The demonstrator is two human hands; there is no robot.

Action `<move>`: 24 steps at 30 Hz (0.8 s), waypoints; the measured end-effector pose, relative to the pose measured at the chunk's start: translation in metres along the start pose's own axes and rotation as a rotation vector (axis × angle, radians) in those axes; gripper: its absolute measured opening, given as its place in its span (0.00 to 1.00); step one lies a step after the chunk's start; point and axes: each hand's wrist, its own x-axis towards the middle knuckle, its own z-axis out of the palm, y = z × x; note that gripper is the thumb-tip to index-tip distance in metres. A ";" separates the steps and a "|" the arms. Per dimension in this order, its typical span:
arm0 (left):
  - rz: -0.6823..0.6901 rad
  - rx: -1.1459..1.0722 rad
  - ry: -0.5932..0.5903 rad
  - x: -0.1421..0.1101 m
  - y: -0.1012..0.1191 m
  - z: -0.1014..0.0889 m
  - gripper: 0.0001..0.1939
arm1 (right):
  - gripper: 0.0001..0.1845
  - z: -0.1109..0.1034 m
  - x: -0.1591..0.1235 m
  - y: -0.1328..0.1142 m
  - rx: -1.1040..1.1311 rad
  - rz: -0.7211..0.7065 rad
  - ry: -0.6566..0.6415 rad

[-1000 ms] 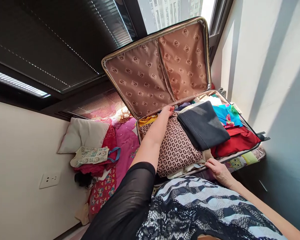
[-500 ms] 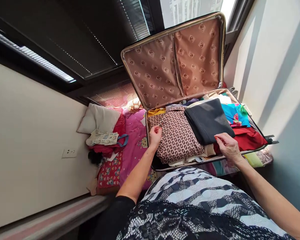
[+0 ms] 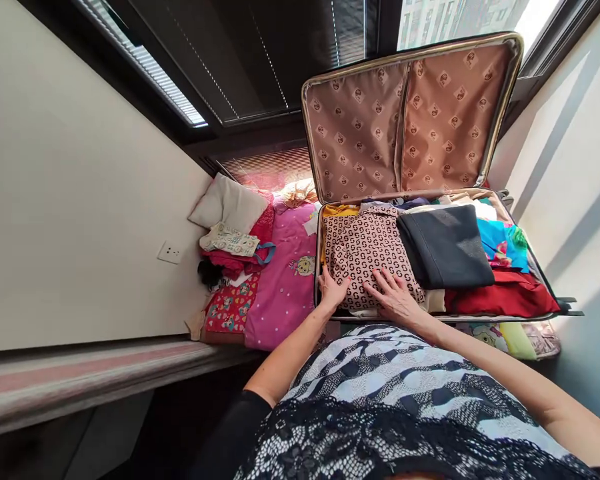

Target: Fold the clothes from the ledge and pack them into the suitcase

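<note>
An open suitcase (image 3: 543, 270) lies on the bed, its patterned lid (image 3: 410, 117) standing up against the window. Folded clothes fill it: a beige and brown patterned garment (image 3: 365, 243) at the left, a dark folded piece (image 3: 445, 243) in the middle, blue (image 3: 500, 240) and red (image 3: 500, 297) ones at the right. My left hand (image 3: 333, 288) rests open on the near left corner of the patterned garment. Beside it my right hand (image 3: 394, 295) lies flat on the same garment, fingers spread.
Left of the suitcase the pink bedding (image 3: 285, 280) carries a white pillow (image 3: 229, 202) and a heap of small clothes (image 3: 230, 250). A white wall with a socket (image 3: 170, 252) runs along the left. Another wall stands close on the right.
Both hands have come down onto the near edge of the patterned garment; my right hand left the dark piece and moved left. The view has shifted so the suitcase sits further right.
</note>
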 end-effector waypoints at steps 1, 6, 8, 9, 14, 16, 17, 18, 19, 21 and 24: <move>0.000 -0.028 -0.005 0.000 -0.001 -0.003 0.47 | 0.48 0.001 0.002 -0.002 -0.011 0.005 -0.013; 0.005 -0.096 -0.069 -0.008 -0.003 -0.011 0.37 | 0.49 -0.008 0.028 0.005 -0.029 0.034 -0.119; 0.039 -0.121 -0.084 -0.013 -0.006 -0.015 0.31 | 0.47 -0.015 0.034 0.010 -0.045 -0.019 -0.157; 0.058 -0.146 -0.085 -0.016 -0.008 -0.018 0.27 | 0.46 -0.018 0.036 0.011 -0.054 -0.047 -0.164; 0.055 -0.374 -0.052 -0.035 -0.024 -0.032 0.17 | 0.38 -0.026 0.044 -0.003 -0.111 -0.048 -0.143; 0.033 -0.472 -0.067 -0.046 -0.031 -0.036 0.14 | 0.36 -0.035 0.056 -0.005 -0.060 -0.003 -0.201; 0.006 -0.526 -0.088 -0.052 -0.035 -0.037 0.12 | 0.37 -0.043 0.065 -0.002 -0.011 0.029 -0.237; -0.033 -0.591 -0.113 -0.058 -0.038 -0.038 0.11 | 0.38 -0.053 0.076 0.003 0.048 0.068 -0.264; -0.081 -0.668 -0.141 -0.063 -0.040 -0.037 0.09 | 0.39 -0.065 0.088 0.011 0.116 0.104 -0.275; -0.210 -0.841 -0.241 -0.070 -0.039 -0.035 0.07 | 0.37 -0.095 0.111 0.032 0.285 0.147 -0.244; -0.387 -1.088 -0.520 -0.066 -0.020 -0.029 0.10 | 0.26 -0.142 0.137 0.056 0.592 0.145 -0.091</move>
